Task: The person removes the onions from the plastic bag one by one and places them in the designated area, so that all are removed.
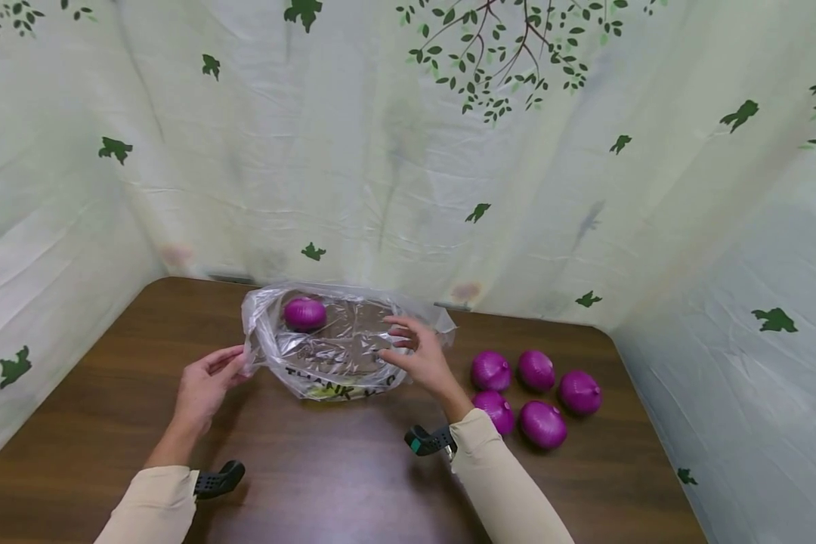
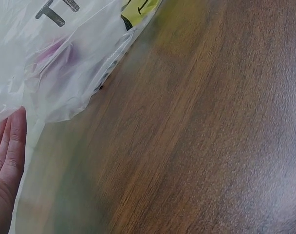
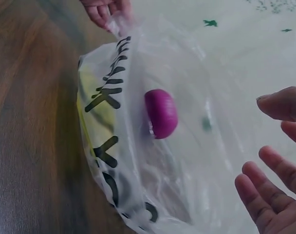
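A clear plastic bag (image 1: 340, 381) with dark printed letters lies on the table, its mouth spread wide. Inside, toward its left end, sits one red onion (image 1: 305, 313); the right wrist view shows this onion (image 3: 161, 113) too. My left hand (image 1: 204, 384) pinches the bag's left edge between thumb and fingers. Over the right part of the bag mouth hovers my right hand (image 1: 418, 357), fingers spread and loosely bent, with nothing in them. Several more red onions (image 1: 542, 425) are grouped on the table to the right of the bag, one partly hidden behind the right forearm.
The brown wooden table (image 1: 326, 483) ends at a pale curtain (image 1: 381, 189) printed with leaves, which surrounds it at the back and both sides. Black wrist cameras (image 1: 219, 480) are strapped to both forearms.
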`<state>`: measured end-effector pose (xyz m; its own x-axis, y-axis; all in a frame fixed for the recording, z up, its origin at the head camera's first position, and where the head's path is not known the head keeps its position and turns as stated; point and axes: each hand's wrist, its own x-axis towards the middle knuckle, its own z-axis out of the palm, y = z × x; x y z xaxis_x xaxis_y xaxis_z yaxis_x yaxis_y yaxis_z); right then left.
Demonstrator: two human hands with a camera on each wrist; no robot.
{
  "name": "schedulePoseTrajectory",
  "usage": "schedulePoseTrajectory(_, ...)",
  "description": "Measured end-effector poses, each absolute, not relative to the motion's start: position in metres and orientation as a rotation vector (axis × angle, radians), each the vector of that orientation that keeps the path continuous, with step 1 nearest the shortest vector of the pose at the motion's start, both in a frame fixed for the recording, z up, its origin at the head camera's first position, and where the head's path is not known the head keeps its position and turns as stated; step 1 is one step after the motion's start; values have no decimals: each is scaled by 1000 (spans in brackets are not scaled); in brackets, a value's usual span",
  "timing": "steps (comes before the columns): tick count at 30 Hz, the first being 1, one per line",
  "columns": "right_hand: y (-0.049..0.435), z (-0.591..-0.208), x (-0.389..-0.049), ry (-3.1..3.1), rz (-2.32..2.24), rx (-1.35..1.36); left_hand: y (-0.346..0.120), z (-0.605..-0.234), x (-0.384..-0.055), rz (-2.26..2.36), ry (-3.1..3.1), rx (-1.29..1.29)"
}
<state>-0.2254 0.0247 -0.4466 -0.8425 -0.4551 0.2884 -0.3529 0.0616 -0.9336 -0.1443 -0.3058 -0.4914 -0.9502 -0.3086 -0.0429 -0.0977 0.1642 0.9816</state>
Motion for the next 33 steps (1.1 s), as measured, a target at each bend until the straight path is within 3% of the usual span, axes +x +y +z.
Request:
schedulePoseTrajectory(7, 9, -459, -243, 2280, -1821, -740, -308, -493, -144, -1901, -2237, 390)
schedulePoseTrajectory(33, -49, -460, -272, 2289, -1613, -715, -311, -489, -146, -1913, -2247, 387)
